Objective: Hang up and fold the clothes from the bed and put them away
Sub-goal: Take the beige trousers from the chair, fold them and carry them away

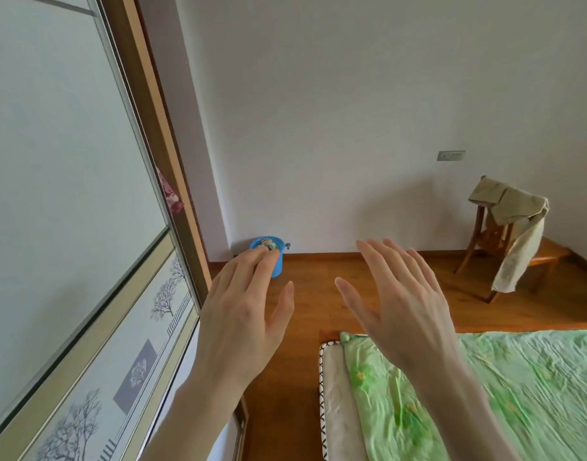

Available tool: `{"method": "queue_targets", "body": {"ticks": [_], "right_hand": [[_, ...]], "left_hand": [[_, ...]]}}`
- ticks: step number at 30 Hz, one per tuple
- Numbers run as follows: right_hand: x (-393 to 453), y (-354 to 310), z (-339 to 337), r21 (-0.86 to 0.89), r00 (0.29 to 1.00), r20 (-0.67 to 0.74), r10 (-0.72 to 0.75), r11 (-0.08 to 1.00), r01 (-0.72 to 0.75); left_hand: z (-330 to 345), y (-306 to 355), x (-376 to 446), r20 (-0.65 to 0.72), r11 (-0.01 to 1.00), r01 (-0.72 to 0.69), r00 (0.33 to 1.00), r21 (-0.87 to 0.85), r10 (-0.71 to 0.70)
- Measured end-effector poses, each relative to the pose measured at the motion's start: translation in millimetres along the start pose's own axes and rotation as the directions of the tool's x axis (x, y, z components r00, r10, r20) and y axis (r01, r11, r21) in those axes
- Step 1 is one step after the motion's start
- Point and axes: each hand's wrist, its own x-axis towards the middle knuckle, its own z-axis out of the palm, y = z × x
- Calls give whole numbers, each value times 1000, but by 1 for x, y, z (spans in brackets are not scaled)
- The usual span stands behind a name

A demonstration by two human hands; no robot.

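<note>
Head view: bare left hand (242,314), right hand (405,304)

Wardrobe door (69,194) at left; bed (485,394) lower right; bin (277,261) by far wall between them; chair (491,247) far right, cloth (515,227) draped on it.

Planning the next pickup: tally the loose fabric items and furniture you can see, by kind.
Beige garment draped on chair: 1
Pink cloth caught at wardrobe door: 1
Wooden chair: 1
Bed with green sheet: 1
Blue bin: 1
Total: 5
</note>
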Motion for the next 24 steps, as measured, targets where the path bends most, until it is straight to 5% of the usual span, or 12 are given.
{"method": "queue_targets", "body": {"ticks": [24], "right_hand": [[272, 80, 218, -52, 993, 35, 113, 992, -111]], "left_hand": [[248, -171, 244, 85, 996, -17, 996, -86, 24]]}}
